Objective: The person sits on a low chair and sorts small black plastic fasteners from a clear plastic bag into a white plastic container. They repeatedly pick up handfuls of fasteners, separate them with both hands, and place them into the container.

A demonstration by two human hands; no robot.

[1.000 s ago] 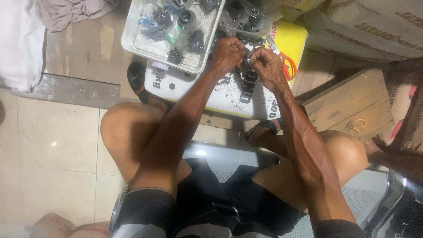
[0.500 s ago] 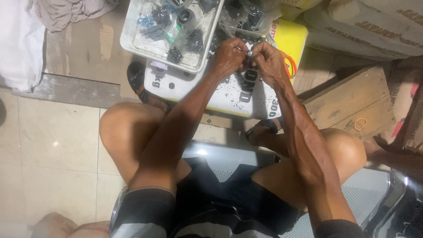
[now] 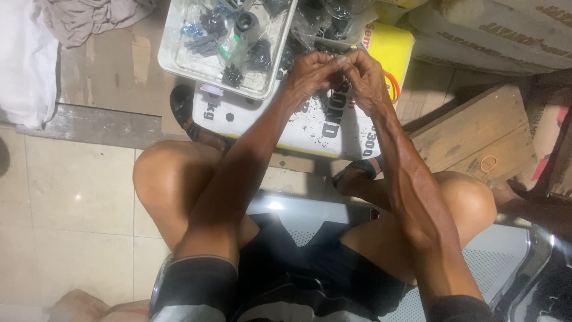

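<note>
My left hand (image 3: 310, 74) and my right hand (image 3: 364, 80) meet fingertip to fingertip above a white container lid (image 3: 250, 116) that has dark printed letters and black specks on it. Both hands pinch a small part between them, and the fingers hide most of it. Just behind the hands stands a white tray (image 3: 173, 62) holding several small black parts and clear plastic bags. I sit on a metal chair (image 3: 506, 256) with my knees apart and my forearms reaching forward between them.
A yellow container (image 3: 394, 48) sits right of the hands, with a wooden block (image 3: 476, 131) carrying a rubber band beyond it. Printed sacks (image 3: 506, 33) lie at the top right, cloth (image 3: 24, 65) at the top left. My sandalled feet flank the white lid.
Both hands have risen slightly and closed in together, fingertips now touching. The camera has shifted a little; the tray and lid stay put.
</note>
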